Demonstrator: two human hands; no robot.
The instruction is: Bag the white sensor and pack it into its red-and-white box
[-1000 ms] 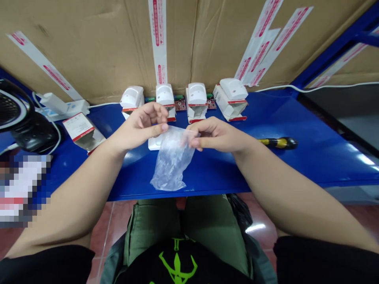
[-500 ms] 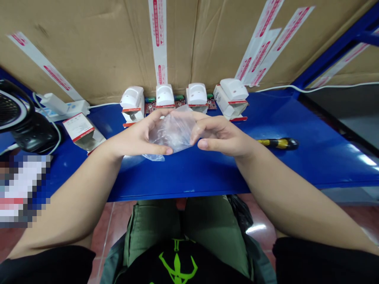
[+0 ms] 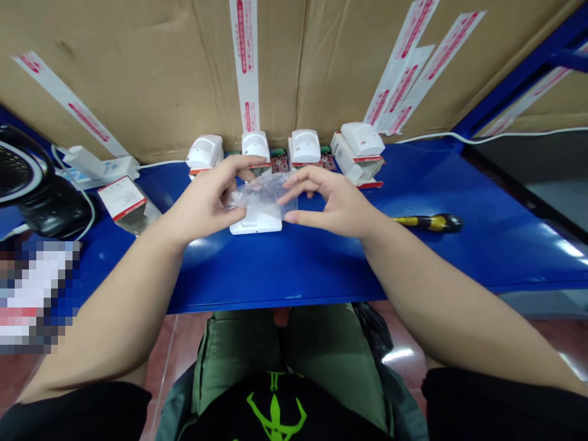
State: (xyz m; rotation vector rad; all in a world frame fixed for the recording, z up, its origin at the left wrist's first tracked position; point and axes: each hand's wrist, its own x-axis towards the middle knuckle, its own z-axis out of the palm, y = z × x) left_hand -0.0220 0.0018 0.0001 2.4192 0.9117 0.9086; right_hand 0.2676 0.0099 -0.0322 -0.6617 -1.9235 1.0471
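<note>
Both hands meet over the middle of the blue shelf [image 3: 321, 269]. My left hand [image 3: 206, 205] pinches the left side of a clear plastic bag [image 3: 261, 193], thumb below and fingers on top. Touching the bag's right side is my right hand [image 3: 328, 205], with its fingers partly spread. The bag is bunched up between them. Just beneath it a flat white plastic part [image 3: 255, 225] lies on the shelf.
Several white sensor units on small red-and-white boxes [image 3: 361, 150] line the back by the cardboard wall. A yellow-and-black screwdriver [image 3: 429, 222] lies right of my hands. An open box [image 3: 126, 205], a white adapter [image 3: 92, 162] and a black fan [image 3: 32, 190] sit left.
The bag hung down open from both hands a second ago. It was then gathered up, and now it is bunched low between my hands over the white part.
</note>
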